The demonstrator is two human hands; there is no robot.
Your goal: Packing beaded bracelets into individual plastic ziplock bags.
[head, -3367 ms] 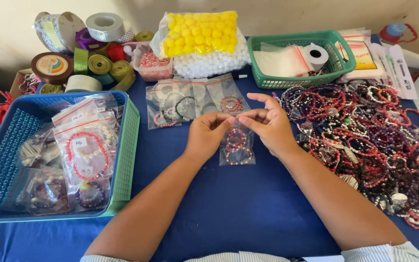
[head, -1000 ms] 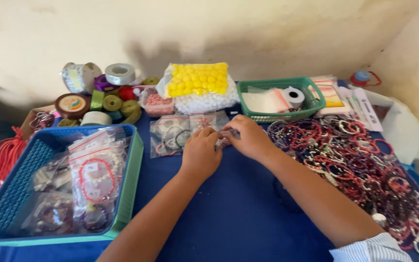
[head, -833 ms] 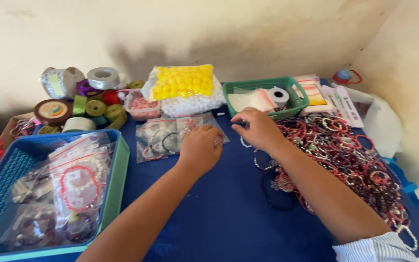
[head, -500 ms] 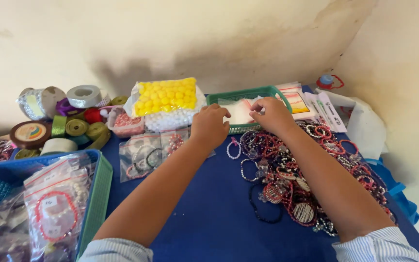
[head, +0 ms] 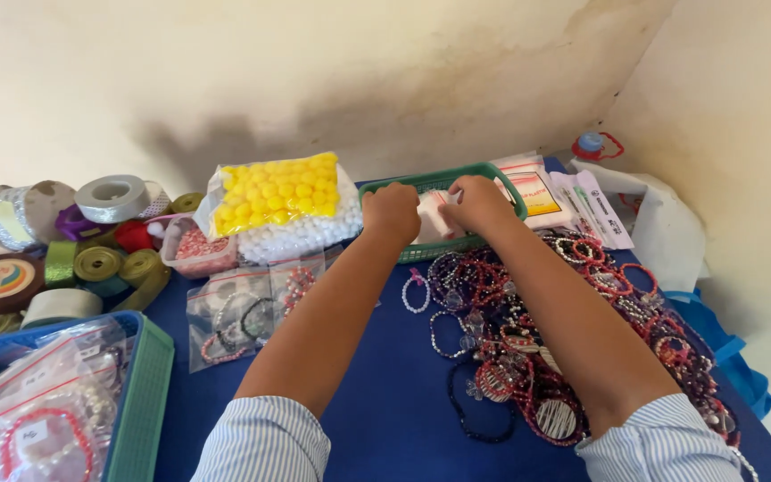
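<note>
My left hand (head: 392, 212) and my right hand (head: 475, 201) both reach forward into a green plastic basket (head: 501, 183) at the back of the blue table. Their fingers curl down onto a stack of small clear plastic bags (head: 430, 223) lying in the basket between them. The fingertips are hidden, so a grip cannot be made out. Just in front of the basket lies a single pale bead bracelet (head: 415, 292). A big heap of red, purple and dark bead bracelets (head: 537, 348) spreads under and beside my right forearm.
Left of the basket lies a bag of yellow and white balls (head: 278, 205). Ribbon and tape rolls (head: 104, 259) crowd the far left. Bagged bracelets (head: 243, 308) lie near a blue-and-green basket (head: 140, 393). Printed packets (head: 573, 192) and a white bag (head: 662, 232) sit at the right, by the wall.
Both hands have moved from the middle of the table, where they handled a bagged bracelet, back and right into the green basket. The view has swung right with them.
</note>
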